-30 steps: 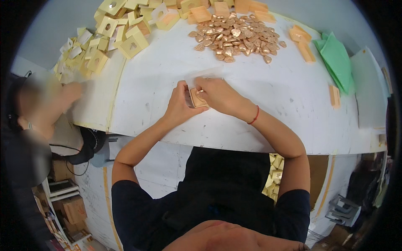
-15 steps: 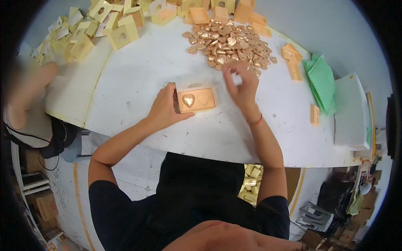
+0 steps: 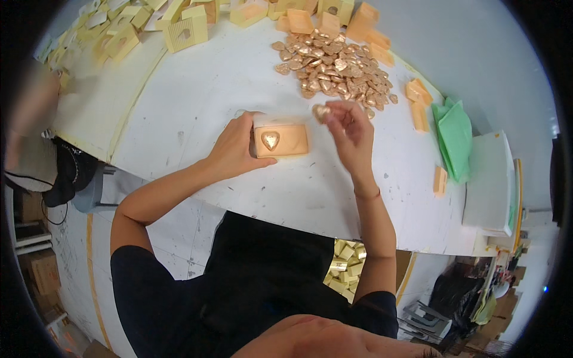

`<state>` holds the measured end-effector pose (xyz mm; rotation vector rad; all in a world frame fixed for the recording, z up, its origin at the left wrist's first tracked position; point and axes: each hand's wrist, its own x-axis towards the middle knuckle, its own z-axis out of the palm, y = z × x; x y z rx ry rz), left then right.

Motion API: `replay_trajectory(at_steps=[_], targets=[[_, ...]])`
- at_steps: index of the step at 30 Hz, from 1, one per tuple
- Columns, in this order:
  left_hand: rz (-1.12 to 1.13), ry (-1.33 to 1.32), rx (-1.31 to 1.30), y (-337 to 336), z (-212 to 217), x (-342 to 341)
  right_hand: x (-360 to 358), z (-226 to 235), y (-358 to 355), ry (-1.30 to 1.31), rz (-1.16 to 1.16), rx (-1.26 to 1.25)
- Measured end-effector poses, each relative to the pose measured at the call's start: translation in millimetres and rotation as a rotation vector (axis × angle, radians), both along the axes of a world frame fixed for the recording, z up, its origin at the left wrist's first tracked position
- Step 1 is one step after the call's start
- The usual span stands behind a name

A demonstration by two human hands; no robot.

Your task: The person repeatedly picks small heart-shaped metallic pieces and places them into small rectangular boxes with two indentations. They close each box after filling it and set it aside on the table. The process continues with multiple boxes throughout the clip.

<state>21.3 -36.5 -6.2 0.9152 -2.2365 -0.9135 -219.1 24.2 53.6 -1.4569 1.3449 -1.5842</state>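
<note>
My left hand (image 3: 237,146) grips the left end of a small box (image 3: 282,156) with a peach-coloured insert. One gold foil-wrapped heart (image 3: 270,140) lies in the insert's left hollow, and the hollow beside it holds nothing. Pinched between the thumb and fingers of my right hand (image 3: 353,128) is another gold foil heart (image 3: 321,112), held just above and to the right of the box. Beyond that hand spreads a heap of gold foil hearts (image 3: 337,68).
Yellow boxes with cut-out windows (image 3: 186,34) crowd the far left. Peach trays (image 3: 363,21) stand behind the heap, with more (image 3: 419,98) at the right beside a green sheet (image 3: 452,137). A white box (image 3: 489,182) is at the right edge. Another person's arm (image 3: 36,113) shows at left.
My right hand has drawn back from the heap's near edge toward the box, now with a gold heart showing in its fingers. My left hand still holds the box. The whole view has shifted slightly.
</note>
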Motion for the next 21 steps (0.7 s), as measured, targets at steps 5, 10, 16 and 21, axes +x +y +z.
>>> replay_trajectory(at_steps=[5, 10, 16, 21], targets=[[0.046, -0.124, 0.069, 3, 10, -1, 10, 6, 35, 0.515, -0.197, -0.315], [0.016, -0.089, -0.022, -1, 4, -2, 34, 11, 53, 0.672, -0.002, -0.306], [-0.009, -0.075, 0.065, 0, 11, -1, 22, -15, 16, 1.055, 0.026, -0.108], [-0.018, -0.048, 0.038, -1, 6, -1, 21, -27, 18, 1.158, -0.126, -0.212]])
